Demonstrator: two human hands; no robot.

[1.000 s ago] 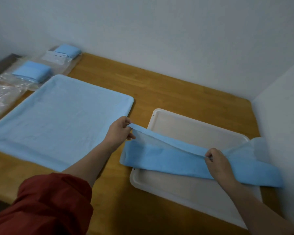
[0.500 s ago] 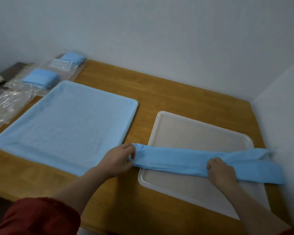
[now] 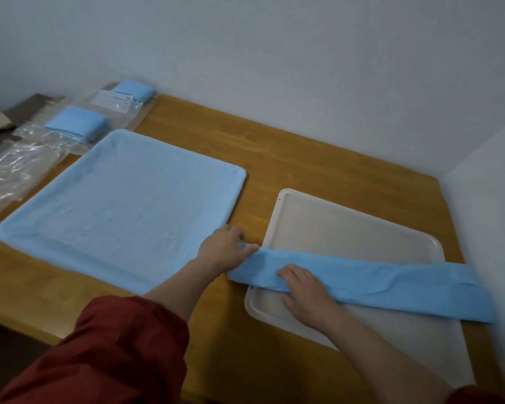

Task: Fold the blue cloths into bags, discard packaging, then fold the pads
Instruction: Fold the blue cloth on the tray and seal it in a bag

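Stock on wooden worktop (image 3: 274, 156). One cloth (image 3: 391, 282), folded into a long strip, lies across the near part of one white tray (image 3: 347, 228), both ends overhanging. One left hand (image 3: 222, 249), fingers pinching the strip's left end, just off the tray. One right hand (image 3: 306, 295), fingers laid flat, pressing the strip down near that end. One pad (image 3: 123, 205), spread flat, left of the tray. Two bagged folded cloths at far left: near pack (image 3: 76, 122), far pack (image 3: 133, 90). One empty wrap (image 3: 15, 170) beside the pad. One red sleeve (image 3: 114, 354), left arm.
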